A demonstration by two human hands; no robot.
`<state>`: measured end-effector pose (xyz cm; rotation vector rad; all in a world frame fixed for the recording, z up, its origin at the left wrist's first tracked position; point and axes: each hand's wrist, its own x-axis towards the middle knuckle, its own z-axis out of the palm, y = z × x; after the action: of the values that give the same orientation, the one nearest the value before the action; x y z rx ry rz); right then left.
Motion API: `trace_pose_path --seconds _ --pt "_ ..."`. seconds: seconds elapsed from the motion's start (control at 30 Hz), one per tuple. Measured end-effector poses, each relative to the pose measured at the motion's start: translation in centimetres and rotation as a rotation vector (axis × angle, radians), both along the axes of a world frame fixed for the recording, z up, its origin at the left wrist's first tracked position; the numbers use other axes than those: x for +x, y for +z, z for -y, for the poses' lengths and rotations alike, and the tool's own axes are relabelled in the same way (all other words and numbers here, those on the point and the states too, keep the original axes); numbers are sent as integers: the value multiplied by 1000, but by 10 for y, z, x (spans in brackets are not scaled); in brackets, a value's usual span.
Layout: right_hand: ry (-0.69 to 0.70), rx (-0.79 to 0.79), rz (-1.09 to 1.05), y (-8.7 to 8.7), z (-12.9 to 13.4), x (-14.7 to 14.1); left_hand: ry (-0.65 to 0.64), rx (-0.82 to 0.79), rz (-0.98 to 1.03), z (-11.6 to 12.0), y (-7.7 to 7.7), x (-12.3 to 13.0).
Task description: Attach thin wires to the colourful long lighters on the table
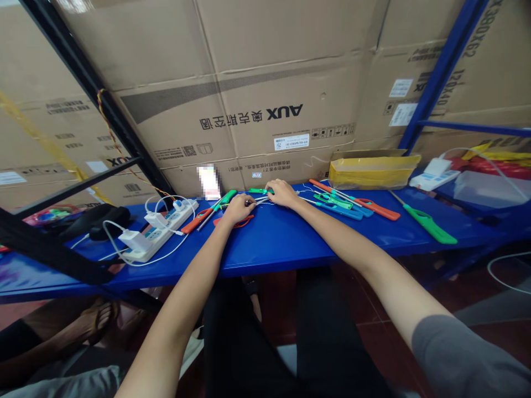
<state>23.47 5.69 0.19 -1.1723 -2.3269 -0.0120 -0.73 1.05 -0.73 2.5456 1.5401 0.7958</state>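
Observation:
My left hand is closed in a pinch at the middle of the blue shelf. A small dark end and a thin metal rod show at its fingertips, but I cannot make out the whole thing. Close on its right, my right hand curls its fingers down over a small green plastic piece. Under my left wrist lies a red part. Left of that hand are an orange long-necked lighter and a green one. Beyond my right hand lie several more, among them a blue lighter and an orange lighter.
A power strip with plugged-in white chargers stands on the left. A bright-screened phone leans against the cardboard. At right are a yellow-taped box and a green lighter. Another person's foot shows below left.

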Motion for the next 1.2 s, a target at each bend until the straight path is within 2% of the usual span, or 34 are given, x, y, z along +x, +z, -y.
trace_pose_path --seconds 0.27,0.5,0.73,1.2 --pt "-2 -68 -73 0 -2 3 8 -50 99 1 0 1" --pt "-46 -181 -244 1 -5 7 -11 -24 103 1 -1 -2" --pt "-68 -231 -360 1 -7 9 -3 2 83 -1 -4 -1" --pt "-79 -270 -407 0 -16 12 -13 5 60 1 -2 0"
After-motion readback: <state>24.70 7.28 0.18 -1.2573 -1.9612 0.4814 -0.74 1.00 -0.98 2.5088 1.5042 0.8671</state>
